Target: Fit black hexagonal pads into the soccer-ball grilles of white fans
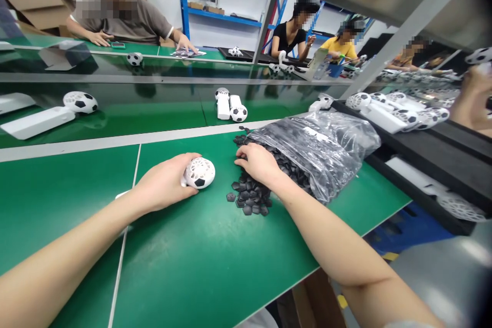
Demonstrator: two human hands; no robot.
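Observation:
My left hand (pixel 163 184) is wrapped round a white soccer-ball piece (pixel 200 173) with a lattice surface and a black patch low on its front. Part of a white handle shows behind my left wrist. Over a pile of small black pentagon pieces (pixel 251 196), my right hand (pixel 257 161) has its fingers curled, and their tips are close together. Whether a piece sits between those fingertips is too small to tell. The pile spills from a clear plastic bag (pixel 326 148) lying just right of my right hand.
Beyond the green table (pixel 184 266) runs a belt (pixel 161 113) carrying white pieces with soccer-ball heads (pixel 79 102). Black trays (pixel 415 143) with similar pieces stand at the right. Several people sit across the line, and another person's hand (pixel 471 97) shows at the right edge.

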